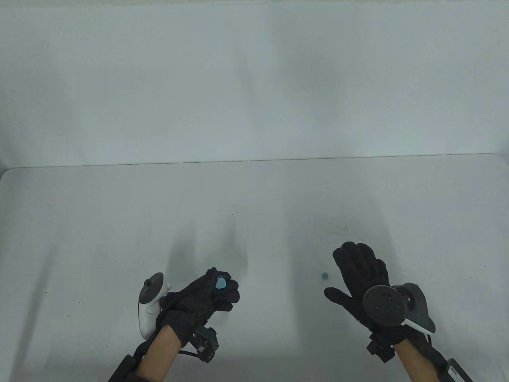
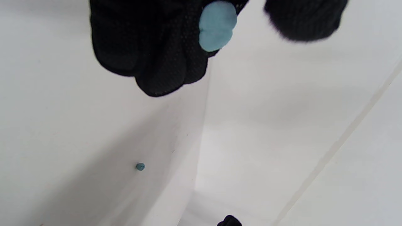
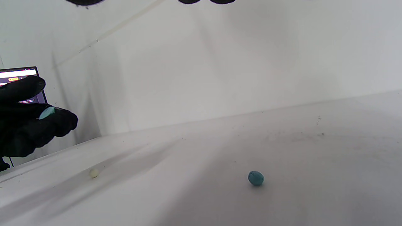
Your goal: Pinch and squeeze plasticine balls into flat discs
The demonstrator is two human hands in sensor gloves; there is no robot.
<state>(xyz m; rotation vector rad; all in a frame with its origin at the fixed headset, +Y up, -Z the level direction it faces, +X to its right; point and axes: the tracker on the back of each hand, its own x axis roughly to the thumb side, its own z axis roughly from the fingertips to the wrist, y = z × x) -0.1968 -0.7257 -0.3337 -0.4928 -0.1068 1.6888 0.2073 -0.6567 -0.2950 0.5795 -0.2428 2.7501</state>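
Pale blue plasticine disc point(image 1: 220, 283) sits edge-up, pinched in the left hand point(image 1: 203, 302) fingers point(image 2: 163, 56) above the surface point(image 1: 99, 223) near its front edge. A teal ball point(image 1: 325, 275) lies just beside the open-fingered, empty right hand point(image 1: 360, 278).

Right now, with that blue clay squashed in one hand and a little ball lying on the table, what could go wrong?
1. The flattened light blue piece sits at the left hand's fingertips, partly exposed; it might slip out or tear if squeezed thinner.
2. The darker blue ball lies loose on the table beside the open right hand; a careless reach could roll it away.
3. A small pale ball lies farther off, easy to overlook.
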